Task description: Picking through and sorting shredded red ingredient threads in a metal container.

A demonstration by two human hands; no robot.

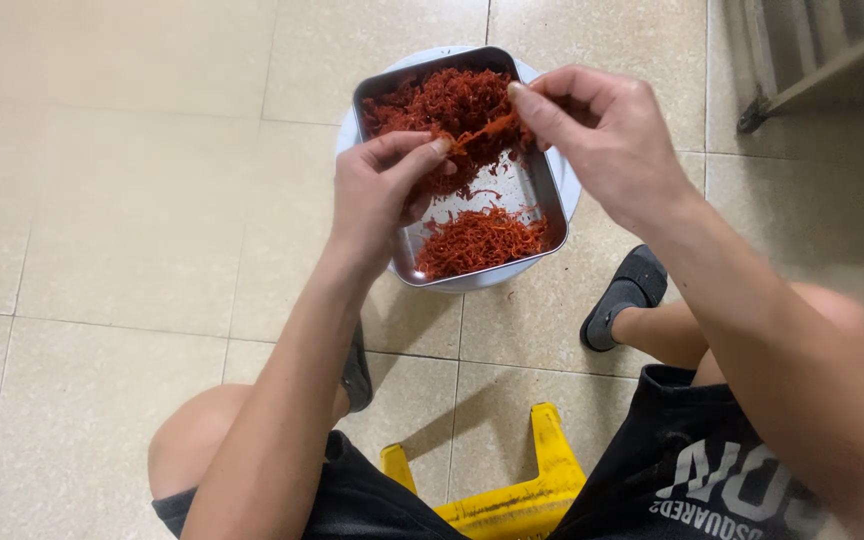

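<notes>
Red-orange and fibrous, a strip of dried meat point(482, 130) is stretched between the two hands above a steel tray point(542, 185): the left hand point(377, 190) pinches its lower end between thumb and forefinger, the right hand point(597, 130) pinches the upper end. Its long axis rises slightly from left hand to right. This looks like the tearing step; pulling the hands apart along the grain seems called for. Shredded heaps point(477, 240) lie in the tray beneath both hands.
</notes>
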